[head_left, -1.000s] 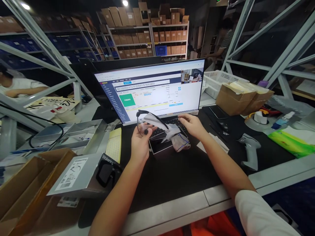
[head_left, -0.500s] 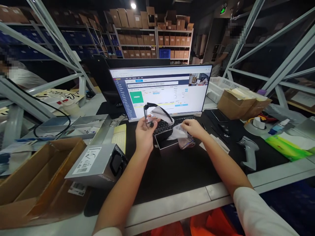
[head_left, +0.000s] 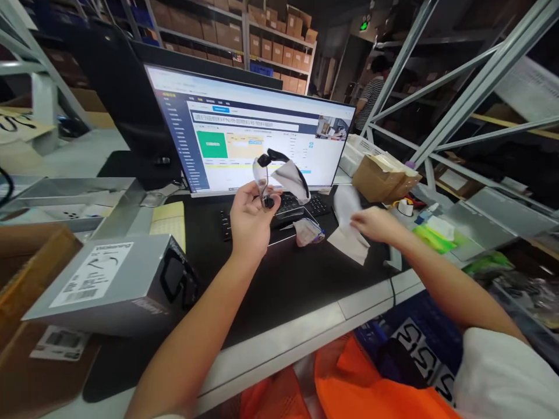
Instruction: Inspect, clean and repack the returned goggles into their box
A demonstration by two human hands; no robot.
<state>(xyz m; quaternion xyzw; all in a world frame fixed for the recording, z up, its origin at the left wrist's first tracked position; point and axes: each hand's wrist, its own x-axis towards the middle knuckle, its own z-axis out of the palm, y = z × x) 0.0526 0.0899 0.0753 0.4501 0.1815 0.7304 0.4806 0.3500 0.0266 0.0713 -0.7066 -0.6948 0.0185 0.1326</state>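
Note:
My left hand (head_left: 251, 224) is closed on a pair of black glasses (head_left: 278, 155), raised in front of the monitor. A white sheet (head_left: 286, 173) shows inside the curve of the frame. My right hand (head_left: 375, 224) pinches a thin white sheet (head_left: 346, 205), smeared by motion, out to the right. Under it lies a flat white paper (head_left: 354, 249) on the black desk mat. Between my hands sit an open dark box, partly hidden behind my left hand, and a crumpled clear plastic bag (head_left: 308, 231).
The monitor (head_left: 262, 110) stands behind a black keyboard (head_left: 321, 205). At left are a grey printed box (head_left: 109, 279), a cardboard carton (head_left: 39, 273) and a yellow pad (head_left: 168, 224). Another cardboard box (head_left: 379, 179) and a green packet (head_left: 441, 234) lie right. A person stands far back.
My right hand has moved right, away from the open box, carrying the white sheet. The left hand still holds up the glasses. My view has turned to the right.

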